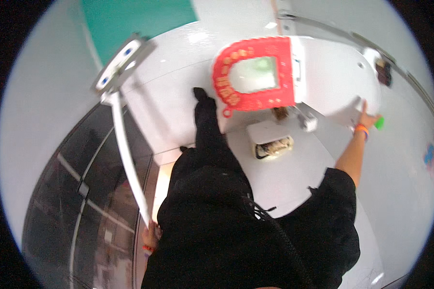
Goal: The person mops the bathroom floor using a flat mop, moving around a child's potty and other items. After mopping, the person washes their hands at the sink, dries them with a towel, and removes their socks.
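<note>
My left hand is closed around the lower end of a white mop pole. At the pole's far end, a flat grey-and-white mop head with blue spots is tilted near a green surface. My right hand reaches out beside the raised white toilet lid, its fingers spread. A small bright green object is right at its fingers; blur hides whether it is held. Between the hands is a toilet with a red, scalloped seat cover bearing writing, and something pale green shows inside the bowl.
An uncovered-sided white waste bin with visible contents stands beside the toilet. Dark glossy tiles or panels line the left. A metal rail runs along the wall at upper right, near a small brown item. My dark-clad feet stand on white flooring.
</note>
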Tool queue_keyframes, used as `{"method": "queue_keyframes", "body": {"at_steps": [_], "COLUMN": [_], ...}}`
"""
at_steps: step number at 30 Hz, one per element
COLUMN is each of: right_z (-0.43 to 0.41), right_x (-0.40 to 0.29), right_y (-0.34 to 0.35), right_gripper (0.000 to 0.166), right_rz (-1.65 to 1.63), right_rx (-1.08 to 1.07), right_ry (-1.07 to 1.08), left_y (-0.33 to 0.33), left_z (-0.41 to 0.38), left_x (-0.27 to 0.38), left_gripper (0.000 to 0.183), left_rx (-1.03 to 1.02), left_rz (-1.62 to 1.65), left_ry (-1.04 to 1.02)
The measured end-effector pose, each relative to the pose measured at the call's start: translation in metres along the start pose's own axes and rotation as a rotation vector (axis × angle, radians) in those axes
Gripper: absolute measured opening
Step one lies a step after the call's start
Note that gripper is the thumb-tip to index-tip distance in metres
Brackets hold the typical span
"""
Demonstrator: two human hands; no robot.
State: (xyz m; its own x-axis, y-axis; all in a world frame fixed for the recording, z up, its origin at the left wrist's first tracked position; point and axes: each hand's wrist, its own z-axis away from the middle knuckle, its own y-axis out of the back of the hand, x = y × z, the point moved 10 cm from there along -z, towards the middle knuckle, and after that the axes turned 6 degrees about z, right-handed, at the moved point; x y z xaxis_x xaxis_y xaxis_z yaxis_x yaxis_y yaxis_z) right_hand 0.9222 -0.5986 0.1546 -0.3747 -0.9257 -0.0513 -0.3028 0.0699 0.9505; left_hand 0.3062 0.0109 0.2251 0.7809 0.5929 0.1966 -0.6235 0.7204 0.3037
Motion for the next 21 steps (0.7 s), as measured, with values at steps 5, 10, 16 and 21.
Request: {"method": "queue_keyframes", "body": {"at_steps": [5,10,16,21], "right_z": [0.054,0.193,0.427,0.486], "right_x": [-0.06,-0.138,-0.244,-0.275], "right_y": [0.031,0.07,-0.015,-0.13], "right_gripper": [0.085,0.082,0.08,0.07], "right_rz": [-0.263,-0.381,-0.219,-0.012], "right_rx": [-0.315,-0.273,-0.769,-1.38], "right_ry": [-0.153,0.258,0.724,0.768], "left_y": [0.014,0.007,0.019,0.03], "left_z": [0.0,0.01,0.02,0.024], "left_x": [-0.021,-0.021,-0.024,-0.023], "left_gripper": [0.029,0.028,0.027,0.025], "left_rx": [0.079,0.068,0.058,0.088], "left_rz": [0.074,0.047,0.066,0.029], "left_ry": [0.126,-0.065,-0.186,-0.211]}}
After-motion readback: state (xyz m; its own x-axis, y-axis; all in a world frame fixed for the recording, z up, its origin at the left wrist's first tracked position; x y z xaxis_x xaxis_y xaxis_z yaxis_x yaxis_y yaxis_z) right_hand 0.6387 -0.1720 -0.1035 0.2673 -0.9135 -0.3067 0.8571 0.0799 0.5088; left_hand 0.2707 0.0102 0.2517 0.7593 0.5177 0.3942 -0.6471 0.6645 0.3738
